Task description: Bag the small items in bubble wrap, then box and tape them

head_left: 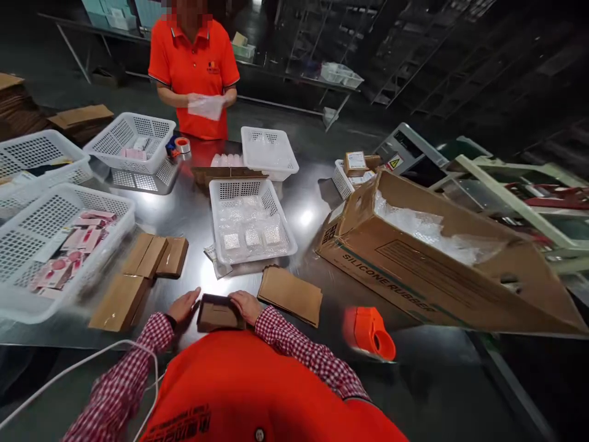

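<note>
A small open cardboard box point(221, 314) lies at the table's front edge, close to my body. My right hand point(247, 307) grips its right side, with fingers over the rim. Just left of the box is my left hand point(184, 306), its fingers stretched out; whether they touch the box wall I cannot tell. Flat brown cardboard pieces point(291, 294) are stacked to the right of my right hand. Beyond the box stands a white basket point(285, 245) holding bubble-wrapped packets point(252, 236). Folded brown cartons point(122, 301) lie to the left.
A white basket of pink-and-white boxes point(89, 236) stands at left. An orange tape dispenser point(375, 334) sits at the right front edge, before a large carton point(368, 270) with bubble wrap inside. Across the table, a co-worker point(196, 67) holds a translucent sheet. A white cable point(83, 362) crosses the lower left.
</note>
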